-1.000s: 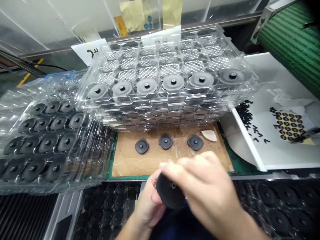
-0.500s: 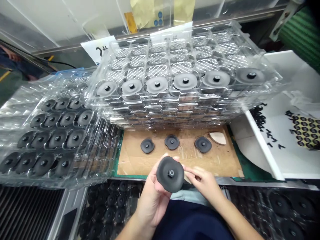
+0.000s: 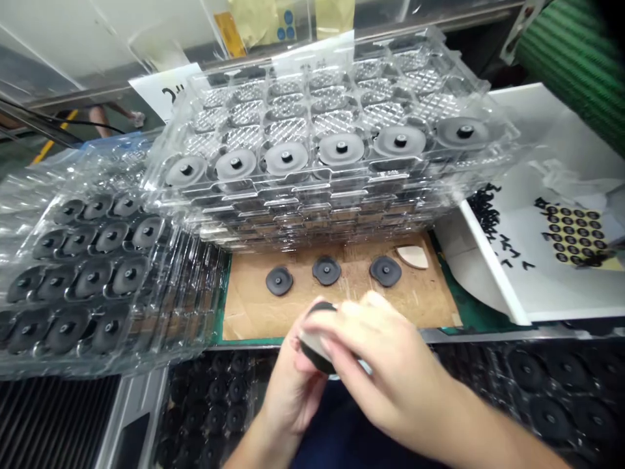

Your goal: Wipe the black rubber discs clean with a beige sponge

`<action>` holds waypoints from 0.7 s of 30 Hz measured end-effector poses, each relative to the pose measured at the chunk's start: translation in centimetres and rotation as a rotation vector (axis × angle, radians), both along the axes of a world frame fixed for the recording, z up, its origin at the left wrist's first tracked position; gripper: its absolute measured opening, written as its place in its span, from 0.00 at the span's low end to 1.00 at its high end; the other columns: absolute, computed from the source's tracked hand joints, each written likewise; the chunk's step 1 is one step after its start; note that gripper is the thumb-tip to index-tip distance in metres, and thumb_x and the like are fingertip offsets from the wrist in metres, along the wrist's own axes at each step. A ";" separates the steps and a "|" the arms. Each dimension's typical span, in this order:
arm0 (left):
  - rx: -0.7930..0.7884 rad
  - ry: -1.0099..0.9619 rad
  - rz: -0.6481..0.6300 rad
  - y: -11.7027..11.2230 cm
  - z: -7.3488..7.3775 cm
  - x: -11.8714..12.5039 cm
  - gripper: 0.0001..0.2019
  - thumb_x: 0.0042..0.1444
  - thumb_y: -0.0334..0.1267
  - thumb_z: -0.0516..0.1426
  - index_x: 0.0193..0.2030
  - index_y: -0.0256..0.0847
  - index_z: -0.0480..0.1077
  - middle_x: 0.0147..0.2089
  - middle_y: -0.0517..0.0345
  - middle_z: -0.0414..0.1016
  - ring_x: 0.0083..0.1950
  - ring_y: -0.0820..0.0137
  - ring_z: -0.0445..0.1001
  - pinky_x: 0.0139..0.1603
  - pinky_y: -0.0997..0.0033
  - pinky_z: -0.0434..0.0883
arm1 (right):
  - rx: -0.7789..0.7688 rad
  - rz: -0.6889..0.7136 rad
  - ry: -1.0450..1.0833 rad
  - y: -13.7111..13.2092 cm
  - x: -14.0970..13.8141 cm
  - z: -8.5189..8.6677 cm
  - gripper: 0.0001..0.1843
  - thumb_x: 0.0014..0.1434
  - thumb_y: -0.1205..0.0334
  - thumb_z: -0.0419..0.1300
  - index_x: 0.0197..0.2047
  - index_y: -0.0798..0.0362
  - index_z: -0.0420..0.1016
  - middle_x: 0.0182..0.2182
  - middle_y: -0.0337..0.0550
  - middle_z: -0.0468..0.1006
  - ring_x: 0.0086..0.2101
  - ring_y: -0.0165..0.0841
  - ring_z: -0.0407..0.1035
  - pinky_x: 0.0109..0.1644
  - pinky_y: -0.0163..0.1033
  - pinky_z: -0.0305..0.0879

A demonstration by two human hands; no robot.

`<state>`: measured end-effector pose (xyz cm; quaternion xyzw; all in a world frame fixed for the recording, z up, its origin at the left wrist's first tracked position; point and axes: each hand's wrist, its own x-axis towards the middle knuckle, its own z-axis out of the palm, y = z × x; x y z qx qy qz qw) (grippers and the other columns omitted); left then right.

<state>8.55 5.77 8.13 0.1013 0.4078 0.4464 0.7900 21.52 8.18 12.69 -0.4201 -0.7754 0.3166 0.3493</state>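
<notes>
My left hand (image 3: 288, 384) is closed round the edge of a black, rounded disc (image 3: 312, 359), held tilted above the front edge of the bench. My right hand (image 3: 381, 358) is closed on a thin pale pad (image 3: 316, 344), its fingers holding it against the disc's face. The right fingers and the pad hide most of that face and its centre. Beyond my hands, three similar discs with centre studs lie in a row on a cardboard sheet (image 3: 249, 312): a left one (image 3: 279, 281), a middle one (image 3: 326, 270) and a right one (image 3: 385, 270).
A stack of clear trays (image 3: 303, 189) stands behind the cardboard, discs in its front row. More disc-filled trays (image 3: 88, 280) are at left. On the right, a white bin (image 3: 561, 293) holds small black pieces and a dotted sticker sheet (image 3: 576, 234). A pale wedge (image 3: 413, 256) lies on the cardboard.
My right hand has moved left and up over the disc, bringing the pale pad onto its face. The disc has tilted in my left hand. The view has shifted slightly.
</notes>
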 end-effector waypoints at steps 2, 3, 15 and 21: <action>-0.009 -0.057 -0.021 0.0 0.4 0.1 0.26 0.41 0.43 0.66 0.51 0.44 0.71 0.46 0.54 0.74 0.51 0.66 0.71 0.53 0.75 0.67 | 0.098 -0.060 0.033 0.1 0.1 -0.1 0.13 0.61 0.71 0.48 0.47 0.62 0.69 0.34 0.46 0.73 0.32 0.32 0.64 0.38 0.40 0.55; -0.008 -0.089 -0.018 0.1 0.5 0.1 0.23 0.43 0.42 0.65 0.49 0.46 0.73 0.46 0.56 0.74 0.51 0.67 0.71 0.53 0.75 0.67 | 0.095 -0.030 0.047 -0.1 0.4 -0.1 0.13 0.61 0.71 0.48 0.48 0.62 0.69 0.33 0.45 0.73 0.32 0.31 0.64 0.38 0.39 0.55; -0.052 -0.229 -0.129 0.2 0.7 0.4 0.21 0.41 0.42 0.66 0.45 0.41 0.75 0.45 0.54 0.75 0.47 0.68 0.72 0.53 0.72 0.68 | 0.167 0.224 -0.024 1.7 2.5 0.2 0.16 0.65 0.68 0.45 0.40 0.53 0.75 0.27 0.40 0.68 0.29 0.29 0.57 0.37 0.39 0.48; -0.036 -0.248 -0.071 0.2 0.8 0.4 0.21 0.37 0.41 0.67 0.41 0.39 0.76 0.39 0.58 0.75 0.39 0.75 0.73 0.48 0.81 0.69 | 0.110 0.145 -0.033 1.9 2.1 -0.6 0.14 0.62 0.69 0.48 0.41 0.52 0.75 0.26 0.40 0.68 0.28 0.29 0.55 0.35 0.39 0.47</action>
